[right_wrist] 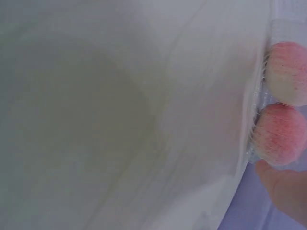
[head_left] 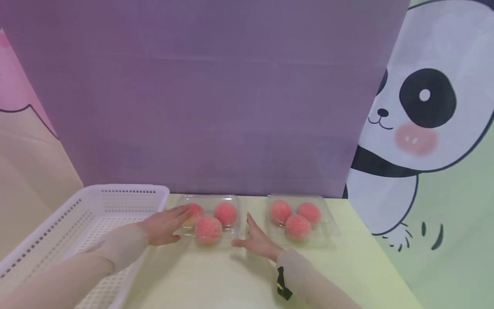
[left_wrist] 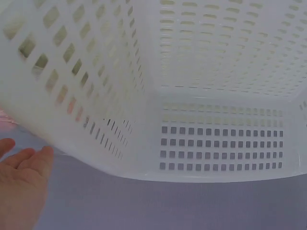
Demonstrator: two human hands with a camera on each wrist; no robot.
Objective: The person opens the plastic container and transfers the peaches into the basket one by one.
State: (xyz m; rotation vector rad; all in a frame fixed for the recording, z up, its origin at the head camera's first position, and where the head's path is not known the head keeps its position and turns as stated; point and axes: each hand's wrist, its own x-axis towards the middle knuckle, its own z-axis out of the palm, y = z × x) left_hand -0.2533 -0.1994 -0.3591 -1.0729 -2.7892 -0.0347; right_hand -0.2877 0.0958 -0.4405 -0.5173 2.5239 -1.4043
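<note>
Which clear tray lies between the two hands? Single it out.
The left clear tray, beside the white basket; the right clear tray lies outside that gap, past the right hand.

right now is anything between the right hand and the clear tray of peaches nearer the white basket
Nothing visible stands between the right hand and that clear tray of peaches; the white basket is on the tray's other side.

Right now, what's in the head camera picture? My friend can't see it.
A person's left hand and right hand flank a clear tray of three pink peach-like balls on a table. Another tray of three is to the right, a white basket to the left.
</note>
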